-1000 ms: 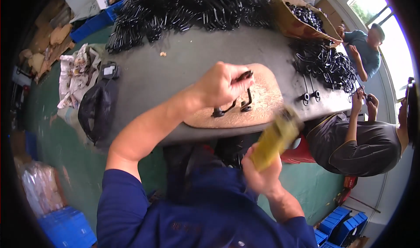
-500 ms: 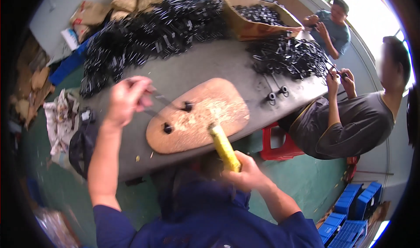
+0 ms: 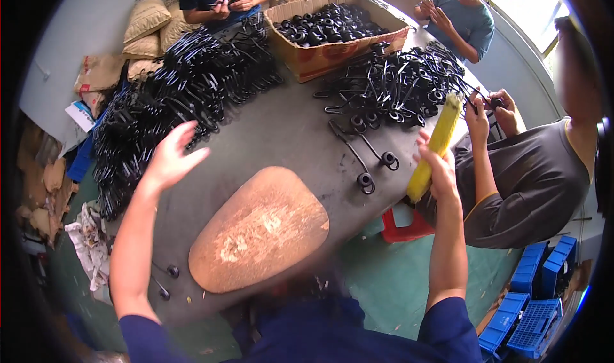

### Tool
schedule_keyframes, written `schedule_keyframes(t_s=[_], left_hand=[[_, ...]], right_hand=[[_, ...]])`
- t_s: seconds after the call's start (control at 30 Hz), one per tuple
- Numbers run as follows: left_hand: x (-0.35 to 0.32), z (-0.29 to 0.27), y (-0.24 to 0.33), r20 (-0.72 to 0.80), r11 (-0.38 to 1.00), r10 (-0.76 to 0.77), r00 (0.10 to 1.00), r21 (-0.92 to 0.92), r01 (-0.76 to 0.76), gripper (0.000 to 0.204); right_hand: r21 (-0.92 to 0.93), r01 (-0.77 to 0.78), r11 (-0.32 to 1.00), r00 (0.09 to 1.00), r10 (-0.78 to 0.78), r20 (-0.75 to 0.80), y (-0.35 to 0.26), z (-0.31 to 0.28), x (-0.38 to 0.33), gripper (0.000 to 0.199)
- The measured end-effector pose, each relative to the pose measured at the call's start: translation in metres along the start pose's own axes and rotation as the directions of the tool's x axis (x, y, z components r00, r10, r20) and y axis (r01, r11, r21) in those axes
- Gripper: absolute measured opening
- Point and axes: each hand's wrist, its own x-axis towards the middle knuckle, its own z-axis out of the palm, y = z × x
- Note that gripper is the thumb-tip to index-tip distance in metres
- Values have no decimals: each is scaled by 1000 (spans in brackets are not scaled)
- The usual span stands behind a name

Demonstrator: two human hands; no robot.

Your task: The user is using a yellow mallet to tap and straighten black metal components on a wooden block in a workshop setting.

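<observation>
- The left hand (image 3: pixel 167 160) hovers above the grey table (image 3: pixel 281 133) with its fingers (image 3: pixel 187 133) spread wide, holding nothing.
- Just beyond those fingers lies a large heap of black wire parts (image 3: pixel 173 88).
- The right hand (image 3: pixel 437 171) has its fingers wrapped around the lower end of a yellow corn cob (image 3: pixel 435 145), which stands tilted upward past the table's edge.
- Beside these fingers, toward the left hand, several black wire pieces with wheels (image 3: pixel 366 181) rest on the table.
- Between the two hands, nearer the body, sits an oval wooden board (image 3: pixel 259 228), bare and scuffed.
- A cardboard box (image 3: pixel 332 33) of black parts stands far beyond both hands.
</observation>
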Motion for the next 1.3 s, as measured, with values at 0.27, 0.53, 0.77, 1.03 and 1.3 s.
schedule_keyframes(t_s=[0.27,0.53,0.77,1.03,1.3], left_hand=[[238,236,181,233,909,381,895,81,-408,120],[256,244,187,523,882,323,789,136,-452,73],[226,200,148,607,897,328,724,42,-441,59],[178,113,60,581,941,217,785,89,-326,51],[112,48,12,519,969,144,842,99,-227,42]], right_hand=[[-110,-43,993,999,40,-29,-4,11,104,62],[-306,-56,950,995,80,66,-4,45,112,28],[-280,-5,960,983,56,175,-2,106,59,26],[-327,79,942,865,98,492,-11,185,-4,32],[-349,152,925,718,139,682,-15,227,-46,34]])
